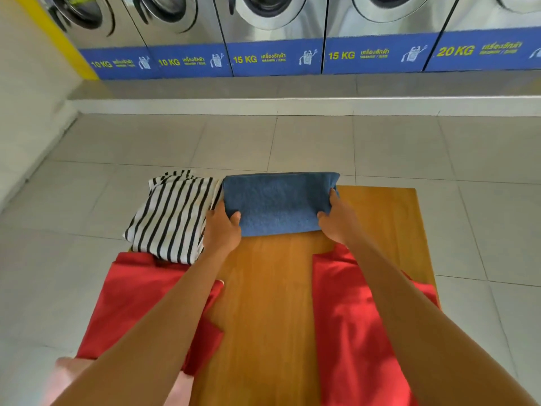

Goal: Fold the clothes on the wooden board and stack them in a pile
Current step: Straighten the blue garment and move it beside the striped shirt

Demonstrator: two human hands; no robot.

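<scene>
The left hand (221, 227) and right hand (336, 219) pinch the folded blue towel (278, 202) by its ends, thumbs on top, at the board's (272, 288) far edge, striped shirt (172, 218) just left of the left fingers.

- Bright, even daylight fills the scene; the pale floor tiles (292, 142) look washed out, most of all toward 9 o'clock.
- The wooden board (272, 303) carries a warm sheen down its middle, with no hard glare.
- Soft arm shadows darken the red cloth (360, 332) at 5 o'clock, so light seems to come from above and behind the camera.
- The steel washing machines (278, 19) at 12 o'clock show smeared, soft reflections.
- Wide-angle distortion bends the machine fronts and the kerb (292, 105) outward toward the corners.
- Overall focus is slightly soft; the 7 o'clock corner is blurred, a pale pinkish shape there unreadable.
</scene>
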